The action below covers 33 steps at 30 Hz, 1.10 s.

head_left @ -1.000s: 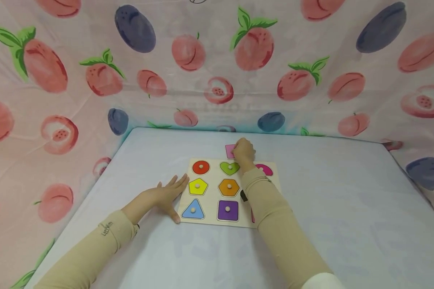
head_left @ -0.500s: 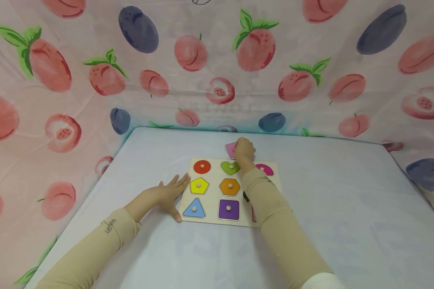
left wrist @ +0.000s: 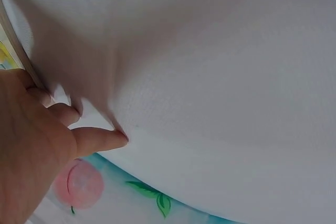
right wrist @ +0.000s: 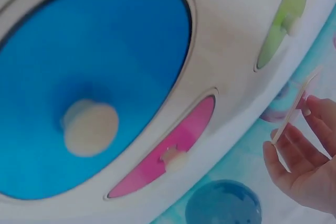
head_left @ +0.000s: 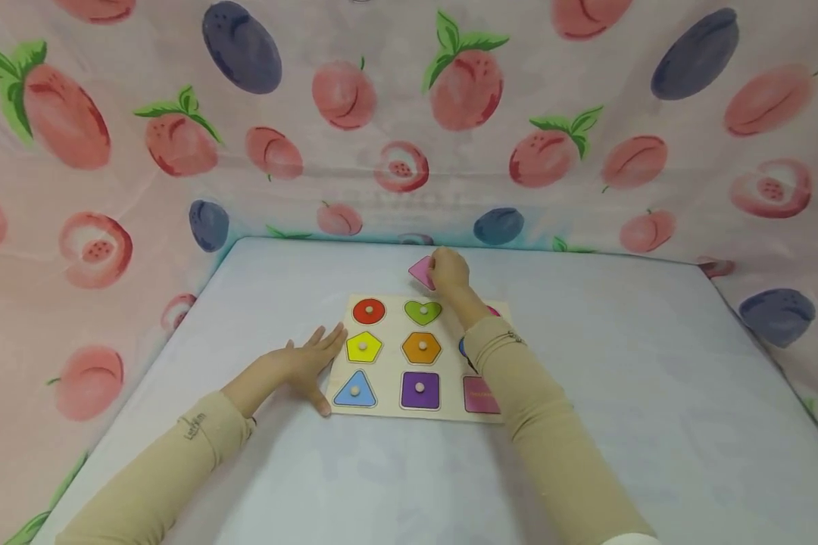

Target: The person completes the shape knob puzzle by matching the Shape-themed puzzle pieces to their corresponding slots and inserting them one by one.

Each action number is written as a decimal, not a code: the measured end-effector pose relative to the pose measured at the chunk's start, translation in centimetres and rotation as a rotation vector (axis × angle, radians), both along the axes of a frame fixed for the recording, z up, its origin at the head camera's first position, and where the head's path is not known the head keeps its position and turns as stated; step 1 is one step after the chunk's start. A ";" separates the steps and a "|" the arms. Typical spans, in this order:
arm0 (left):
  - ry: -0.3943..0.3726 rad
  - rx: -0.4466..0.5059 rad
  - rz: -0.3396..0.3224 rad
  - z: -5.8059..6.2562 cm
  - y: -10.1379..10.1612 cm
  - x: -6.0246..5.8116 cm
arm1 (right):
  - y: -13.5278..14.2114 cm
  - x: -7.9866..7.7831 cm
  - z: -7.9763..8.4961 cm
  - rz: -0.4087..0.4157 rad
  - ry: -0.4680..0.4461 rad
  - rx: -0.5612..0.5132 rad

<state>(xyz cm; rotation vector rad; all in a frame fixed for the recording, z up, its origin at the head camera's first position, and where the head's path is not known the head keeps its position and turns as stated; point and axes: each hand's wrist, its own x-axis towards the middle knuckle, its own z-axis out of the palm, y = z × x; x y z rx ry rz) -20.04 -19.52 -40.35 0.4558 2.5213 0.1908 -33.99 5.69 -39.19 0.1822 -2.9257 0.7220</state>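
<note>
Above the far edge of a wooden knob puzzle board (head_left: 388, 368), my right hand (head_left: 449, 271) grips a pink four-sided puzzle piece (head_left: 422, 272), tilted with a corner outward. The right wrist view shows this piece nearly edge-on between thumb and fingers; its knob is hidden. Fingers spread, my left hand (head_left: 307, 366) rests at the board's left edge. A pink square area (head_left: 479, 395) without a visible knob lies at the board's near right corner, partly behind my right sleeve.
Knobbed shapes sit in the board, among them a red circle (head_left: 369, 311), a green heart (head_left: 423, 312), an orange hexagon (head_left: 421, 347) and a blue oval (right wrist: 100, 66). A peach-print cloth (head_left: 402, 197) stands behind the white table (head_left: 627, 409).
The pink piece has turned from nearly square-on to a diamond slant in my right hand, which has moved slightly farther from the board. My left hand stays at the board's edge. The head view has shifted.
</note>
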 end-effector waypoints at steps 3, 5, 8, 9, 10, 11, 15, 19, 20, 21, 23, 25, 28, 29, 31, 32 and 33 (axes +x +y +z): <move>0.010 -0.003 -0.006 0.2 0.0 -0.2 | 0.4 0.0 0.6 0.004 0.007 0.016; 0.009 -0.007 -0.008 0.2 0.1 -0.5 | 0.7 0.1 0.8 0.003 0.006 0.029; 0.005 -0.002 -0.010 0.1 0.2 -0.6 | 1.1 0.2 1.1 0.019 -0.011 0.040; 0.004 -0.003 -0.009 0.1 0.2 -0.6 | 1.2 0.2 1.1 0.030 -0.017 0.041; 0.000 -0.003 -0.007 0.1 0.1 -0.6 | 1.3 0.2 1.1 0.044 -0.022 0.038; -0.003 -0.001 -0.005 0.0 0.1 -0.5 | 1.3 0.2 1.1 0.061 -0.024 0.035; -0.017 0.002 0.009 -0.2 -0.1 -0.3 | 1.7 0.5 1.0 0.132 -0.023 0.009; -0.033 0.004 0.010 -0.4 -0.2 -0.1 | 2.1 0.9 0.7 0.186 -0.028 -0.020; -0.037 0.001 0.008 -0.4 -0.1 0.0 | 2.2 1.1 0.7 0.196 -0.034 -0.026; -0.039 0.002 0.005 -0.4 -0.1 0.0 | 2.3 1.2 0.6 0.205 -0.035 -0.029; -0.034 0.007 -0.004 -0.5 0.0 0.1 | 2.5 1.5 0.6 0.222 -0.029 -0.037; -0.026 0.006 -0.010 -0.4 0.1 0.1 | 2.8 1.8 0.6 0.241 -0.020 -0.053; -0.017 0.007 -0.012 -0.3 0.2 0.1 | 3.0 2.3 0.8 0.280 -0.007 -0.070; -0.018 0.004 -0.012 -0.2 0.2 0.1 | 3.1 2.5 0.8 0.295 -0.004 -0.070; -0.020 0.004 -0.007 0.0 0.2 0.1 | 3.1 2.8 1.0 0.324 -0.009 -0.072; -0.020 0.006 -0.004 0.2 0.1 0.1 | 3.2 2.9 1.1 0.339 -0.010 -0.073; -0.021 0.007 -0.001 0.3 0.1 0.2 | 3.2 3.0 1.1 0.349 -0.010 -0.071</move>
